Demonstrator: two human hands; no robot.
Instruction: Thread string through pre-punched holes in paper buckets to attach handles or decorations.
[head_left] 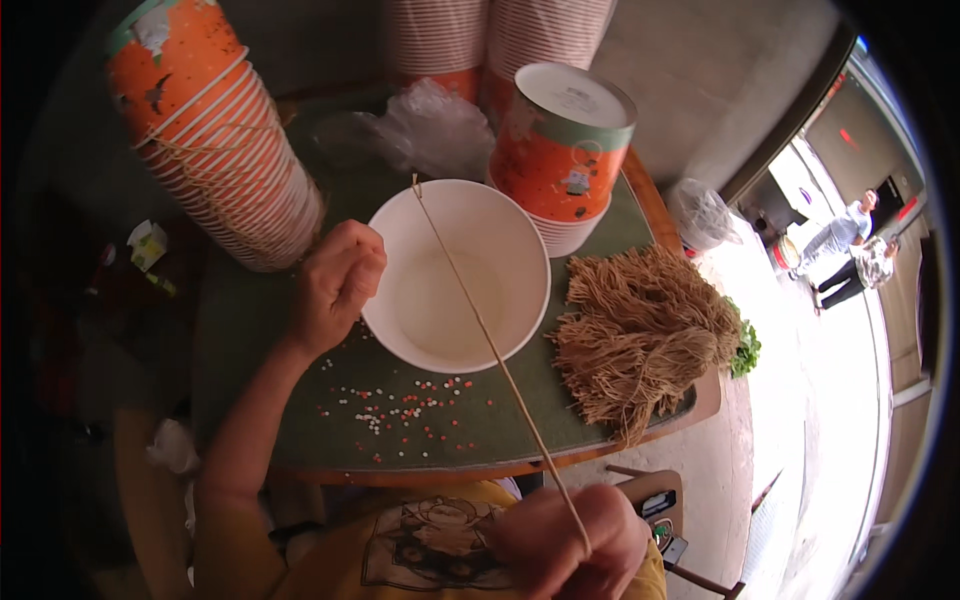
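A white paper bucket (450, 310) stands on the table with its round mouth toward me. My left hand (340, 275) is closed at its left rim, fingers curled and thumb pressed against the edge. A thin tan paper cord (478, 320) runs taut across the mouth. Its far end shows a small knot at the back rim. The near end goes to my right hand (585, 540), which is closed around it low in front of my chest and slightly blurred. To the right of the bucket lies a thick bundle of similar tan cords (640, 345).
A leaning stack of orange paper buckets (225, 150) rises at the left. Behind are an upturned orange bucket (565, 140), taller stacks (440, 40) and clear plastic (435, 125). Small white and red paper discs (400, 410) litter the green tabletop (250, 400). Two people (860, 250) stand far right.
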